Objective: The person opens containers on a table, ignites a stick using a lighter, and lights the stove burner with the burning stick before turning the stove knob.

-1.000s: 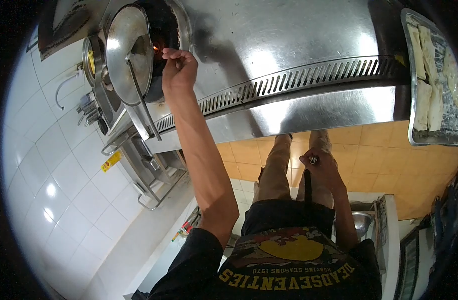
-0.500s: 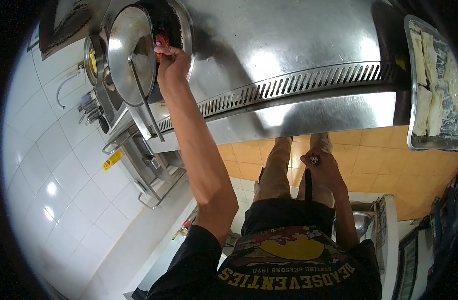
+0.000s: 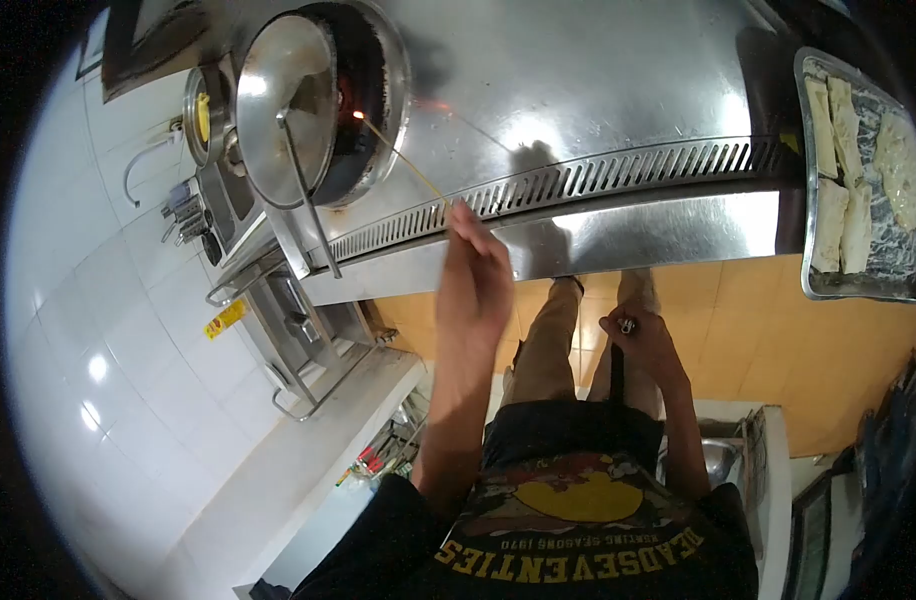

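Between its fingertips my left hand [image 3: 475, 265] pinches a thin stick [image 3: 410, 165] whose far tip glows orange. That tip reaches over the dark burner opening [image 3: 363, 165], where a faint red glow shows. Left of the opening, a metal wok [image 3: 263, 150] is tilted up, with a long-handled ladle [image 3: 304, 180] resting in it. Low in front of my legs, my right hand [image 3: 650, 340] is closed around a small object [image 3: 627, 325] with a shiny metal end; its kind is unclear. A black strip hangs below that hand.
A steel counter [image 3: 598, 70] with a slotted grate [image 3: 618, 170] along its front spans the view. At the right stands a metal tray [image 3: 811, 200] of pale dough strips. At the left are a faucet [image 3: 128, 180] and a pot [image 3: 193, 115] with something yellow.
My left hand has pulled back from the burner, down and right, and the thin stick with a glowing tip now shows. The view has shifted slightly. My right hand stays about where it was.
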